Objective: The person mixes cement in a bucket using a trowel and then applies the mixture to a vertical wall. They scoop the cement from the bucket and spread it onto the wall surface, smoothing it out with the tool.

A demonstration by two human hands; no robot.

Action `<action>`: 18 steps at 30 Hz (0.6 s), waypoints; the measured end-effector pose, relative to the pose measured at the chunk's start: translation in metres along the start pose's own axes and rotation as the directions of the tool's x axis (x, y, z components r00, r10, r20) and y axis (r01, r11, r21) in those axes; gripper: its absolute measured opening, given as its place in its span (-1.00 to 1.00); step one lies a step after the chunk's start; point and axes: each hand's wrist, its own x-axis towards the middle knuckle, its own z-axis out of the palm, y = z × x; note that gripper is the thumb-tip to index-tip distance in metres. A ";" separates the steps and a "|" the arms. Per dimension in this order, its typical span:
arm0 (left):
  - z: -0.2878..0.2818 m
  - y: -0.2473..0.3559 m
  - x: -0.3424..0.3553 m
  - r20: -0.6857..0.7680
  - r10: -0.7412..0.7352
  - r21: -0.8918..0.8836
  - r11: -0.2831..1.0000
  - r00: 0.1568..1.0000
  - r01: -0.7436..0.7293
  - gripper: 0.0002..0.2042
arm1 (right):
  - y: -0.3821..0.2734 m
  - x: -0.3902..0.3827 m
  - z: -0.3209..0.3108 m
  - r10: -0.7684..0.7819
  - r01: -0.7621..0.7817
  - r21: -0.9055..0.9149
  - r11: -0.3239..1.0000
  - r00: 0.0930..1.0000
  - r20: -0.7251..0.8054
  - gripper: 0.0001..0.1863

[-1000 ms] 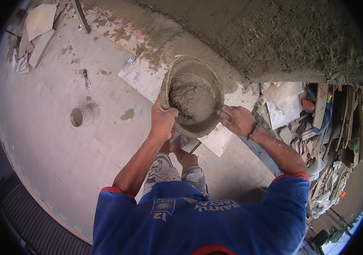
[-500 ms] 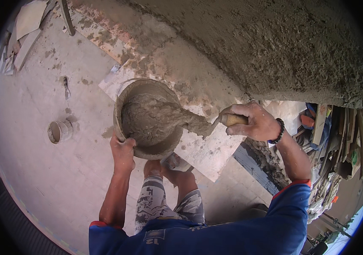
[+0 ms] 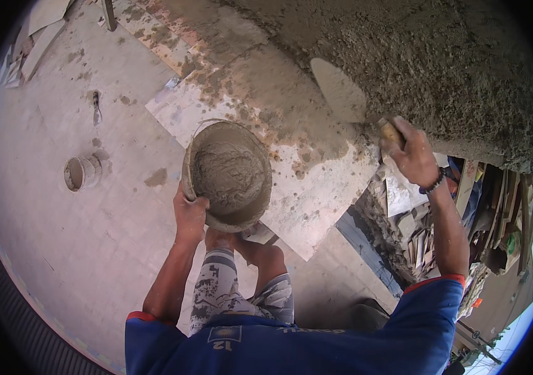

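My left hand (image 3: 189,214) grips the near left rim of a mortar-caked bucket (image 3: 265,178), which is tilted in front of my legs. Wet grey mortar (image 3: 228,177) fills much of it. Out to the right, my right hand (image 3: 413,153) is closed around the wooden handle of a trowel (image 3: 339,90). The broad blade lies close against the rough, mortar-covered wall (image 3: 454,81); whether it touches is hard to tell. No lump of mortar shows on the blade's visible face.
A splattered white board (image 3: 307,212) lies on the floor below the wall. To the left are a small mortar-crusted pail (image 3: 82,173) and a narrow tool (image 3: 96,108). Scrap wood (image 3: 509,206) is heaped at the right, with a plank (image 3: 44,50) and other pieces at the far left.
My right hand has swung the trowel from beside the bucket, where it carried mortar, up and right to the wall. The bucket has shifted slightly right, in my left hand.
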 end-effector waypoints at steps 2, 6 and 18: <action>0.010 0.014 -0.009 0.034 -0.012 -0.015 1.000 0.999 0.012 -0.39 | -0.036 -0.011 0.018 -0.101 0.134 -0.116 0.984 0.962 0.252 -0.59; 0.033 0.049 -0.027 0.091 -0.071 0.009 0.997 0.993 0.070 -0.38 | -0.093 -0.009 0.035 -0.133 0.262 -0.429 0.864 0.942 0.307 -0.62; 0.056 0.107 -0.043 0.145 0.085 -0.124 0.990 0.986 -0.067 -0.41 | -0.103 -0.035 0.090 -0.138 0.057 0.194 0.979 0.890 0.434 -0.60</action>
